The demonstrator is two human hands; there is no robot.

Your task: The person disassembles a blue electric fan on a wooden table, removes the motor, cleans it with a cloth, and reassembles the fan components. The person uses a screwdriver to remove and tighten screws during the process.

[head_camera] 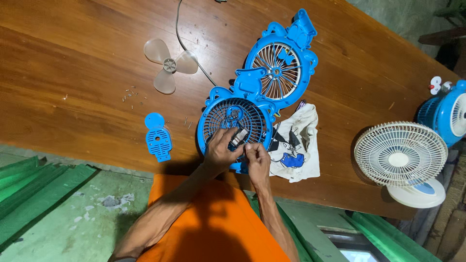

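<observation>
A blue fan housing with a dark grille (233, 119) lies on the wooden table (73, 73) near its front edge. My left hand (219, 151) grips a small metal motor part (238, 138) over the grille. My right hand (257, 160) pinches at the same part from the right. Behind it lies a second blue fan shell with a pale grille (279, 70).
A clear fan blade (170, 64) and a cable lie further back. Several small screws (132, 94) and a blue cover piece (158, 138) sit left. A printed white cloth (298, 145) lies right. A white fan (403, 157) and a blue fan (449, 114) stand far right.
</observation>
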